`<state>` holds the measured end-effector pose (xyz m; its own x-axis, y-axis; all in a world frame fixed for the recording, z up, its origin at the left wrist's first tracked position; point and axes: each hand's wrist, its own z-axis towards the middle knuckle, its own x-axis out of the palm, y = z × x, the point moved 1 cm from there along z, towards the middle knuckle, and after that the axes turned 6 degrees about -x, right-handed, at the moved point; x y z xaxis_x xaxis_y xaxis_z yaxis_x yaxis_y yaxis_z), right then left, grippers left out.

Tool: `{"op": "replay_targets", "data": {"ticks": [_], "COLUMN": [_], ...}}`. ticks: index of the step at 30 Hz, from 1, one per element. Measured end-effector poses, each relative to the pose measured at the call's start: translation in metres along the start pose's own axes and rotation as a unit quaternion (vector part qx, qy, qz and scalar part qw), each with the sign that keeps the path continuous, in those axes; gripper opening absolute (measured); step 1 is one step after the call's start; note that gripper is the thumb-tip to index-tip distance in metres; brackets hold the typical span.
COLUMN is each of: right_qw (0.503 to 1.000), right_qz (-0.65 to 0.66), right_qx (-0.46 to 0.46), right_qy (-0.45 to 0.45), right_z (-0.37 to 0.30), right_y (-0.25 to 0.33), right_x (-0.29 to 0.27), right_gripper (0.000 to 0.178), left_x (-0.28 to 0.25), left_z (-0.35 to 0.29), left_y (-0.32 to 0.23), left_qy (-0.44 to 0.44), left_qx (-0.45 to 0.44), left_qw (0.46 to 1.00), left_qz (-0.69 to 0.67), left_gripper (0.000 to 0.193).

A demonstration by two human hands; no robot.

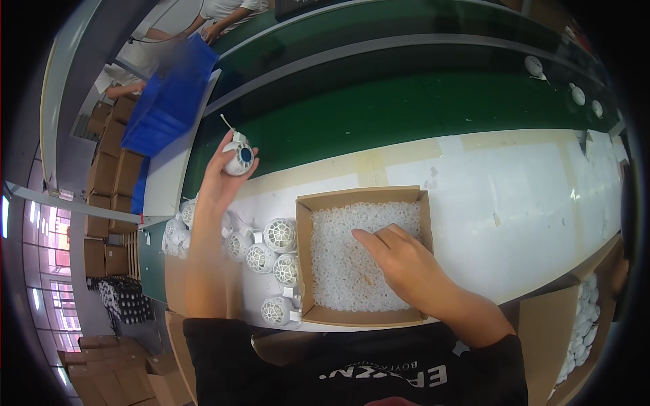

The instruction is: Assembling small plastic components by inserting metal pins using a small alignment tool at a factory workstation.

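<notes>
My left hand (pixel 218 177) is raised at the near edge of the green belt, its fingers wrapped round a white ball-shaped fan unit (pixel 234 164) with a dark blue round centre. A thin white stem sticks up from the unit. Over an open cardboard box (pixel 304 260), my right hand (pixel 412 269) is closed, fingers bent; whatever lies in its grasp is hidden. Many small translucent rings (pixel 338 277) fill the box. Beside it, left of the box, sit several white round units with grilles (pixel 279 235), some partly behind my left forearm.
Beyond the white worktable (pixel 501 203) runs a green conveyor belt (pixel 379 105), with white units (pixel 534 66) at its far right. A blue bin (pixel 169 101) stands at the back left, near other people's arms. At lower right, a carton (pixel 542 325) holds several white pieces.
</notes>
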<state>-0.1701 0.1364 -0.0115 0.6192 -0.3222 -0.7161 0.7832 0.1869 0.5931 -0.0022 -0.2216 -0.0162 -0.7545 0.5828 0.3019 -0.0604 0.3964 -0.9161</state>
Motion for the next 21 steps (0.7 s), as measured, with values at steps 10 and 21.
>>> {"op": "replay_targets", "data": {"ticks": [10,21], "right_qw": [0.985,0.756], "right_qz": [0.164,0.591], "right_qx": [0.047,0.172], "right_qy": [-0.011,-0.223], "right_z": [0.011,0.013], "right_y": [0.003,-0.012], "right_x": [-0.006,-0.021], "right_gripper": [0.036,0.049], "left_x": [0.081,0.129], "left_z": [-0.070,-0.120], "left_y": [0.054,0.057], "left_qy": [0.251,0.446], "left_qx": [-0.110,-0.174], "left_qw": [0.927,0.845], "left_qz": [-0.257,-0.237], "left_gripper": [0.055,0.040]}}
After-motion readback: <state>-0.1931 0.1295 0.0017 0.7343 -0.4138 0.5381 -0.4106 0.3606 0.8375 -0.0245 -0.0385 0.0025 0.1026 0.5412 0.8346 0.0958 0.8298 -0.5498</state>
